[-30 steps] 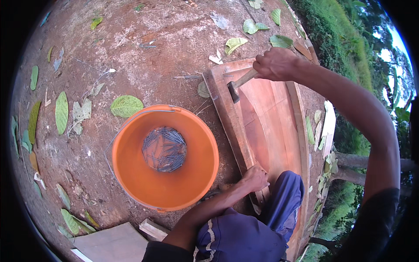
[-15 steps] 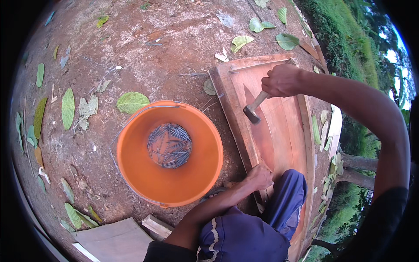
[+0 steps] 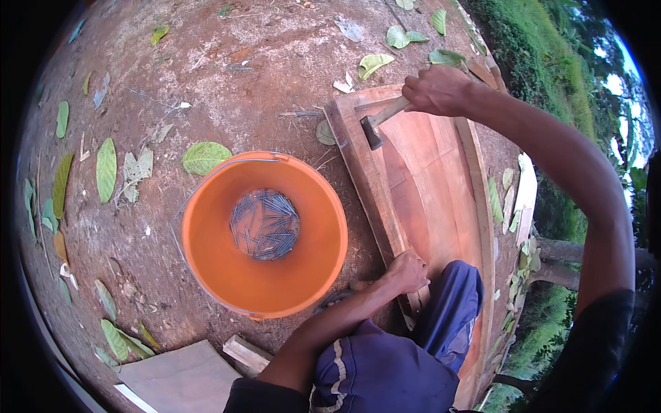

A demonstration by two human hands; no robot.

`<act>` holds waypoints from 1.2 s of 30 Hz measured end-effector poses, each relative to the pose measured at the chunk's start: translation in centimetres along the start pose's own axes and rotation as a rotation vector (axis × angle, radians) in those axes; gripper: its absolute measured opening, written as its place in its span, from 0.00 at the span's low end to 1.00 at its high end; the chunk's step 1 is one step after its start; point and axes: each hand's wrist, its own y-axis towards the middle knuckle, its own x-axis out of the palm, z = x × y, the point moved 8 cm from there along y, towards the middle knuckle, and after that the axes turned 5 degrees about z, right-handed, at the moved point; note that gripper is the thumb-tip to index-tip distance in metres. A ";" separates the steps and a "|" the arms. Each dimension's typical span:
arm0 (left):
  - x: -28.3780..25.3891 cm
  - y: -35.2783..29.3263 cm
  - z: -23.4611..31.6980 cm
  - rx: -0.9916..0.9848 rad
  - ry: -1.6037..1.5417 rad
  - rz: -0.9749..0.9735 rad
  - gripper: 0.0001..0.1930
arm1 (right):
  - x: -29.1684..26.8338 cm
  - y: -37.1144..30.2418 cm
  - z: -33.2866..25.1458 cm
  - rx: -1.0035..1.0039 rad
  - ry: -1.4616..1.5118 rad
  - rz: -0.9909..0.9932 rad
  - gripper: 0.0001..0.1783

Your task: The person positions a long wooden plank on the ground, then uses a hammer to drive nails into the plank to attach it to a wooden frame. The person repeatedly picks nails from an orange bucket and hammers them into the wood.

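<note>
Scene: A person is crouching on bare red earth, working a hammer point(image 3: 375, 125) over a reddish wooden frame point(image 3: 427, 179) lying flat on the ground.

Landmark: An orange bucket point(image 3: 265, 234) is sitting in the middle of the view, a heap of grey nails point(image 3: 265, 225) lying in its bottom.

Right hand: The right hand point(image 3: 435, 89) is reaching out beyond the bucket and to its right, fingers pressed together around the far end of the hammer's wooden handle.

Hammer: Its dark metal head is hanging low over the frame's raised rail point(image 3: 368, 179), the rail nearest the bucket; whether it is touching the wood cannot be told.

Left hand: The left hand point(image 3: 407, 270) is resting just right of the bucket, closed over the near end of that same rail. Whether it is pinching a nail cannot be told.

Handling: The hammer is looking stiff and head-heavy, so a hold far back on the handle, as here, is likely giving the most swing and the least control. The frame is looking rigid and weighty enough to lie still under one steadying hand.

Surroundings: Green and yellow leaves point(image 3: 205, 157) are lying scattered left of and beyond the bucket; a pale board point(image 3: 182, 378) is lying on its near side; grass is growing past the frame.
</note>
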 end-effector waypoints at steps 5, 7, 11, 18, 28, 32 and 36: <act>0.0 -0.2 -0.1 0.031 -0.011 0.043 0.26 | 2.3 -1.7 -3.4 -0.180 0.033 -0.307 0.23; -0.2 0.3 0.0 0.023 0.013 0.061 0.26 | 1.2 -2.1 -1.0 0.027 -0.005 -0.215 0.23; -0.7 0.0 0.1 0.029 0.014 0.033 0.27 | 1.2 -3.6 0.0 0.311 0.068 -0.101 0.21; -4.7 -3.4 -0.6 0.070 -0.311 0.524 0.22 | 6.3 -11.5 -8.5 1.009 0.692 0.094 0.23; -19.3 -25.0 -3.3 -0.692 -0.996 0.682 0.14 | 10.1 -15.1 -25.5 1.364 1.070 0.471 0.19; -26.4 -29.0 -9.8 -0.893 -0.428 0.732 0.12 | 9.6 -13.4 -26.7 1.448 1.192 0.572 0.20; -29.5 -28.3 -15.2 -0.943 -0.124 0.505 0.12 | 9.0 -12.2 -27.2 1.440 1.247 0.621 0.21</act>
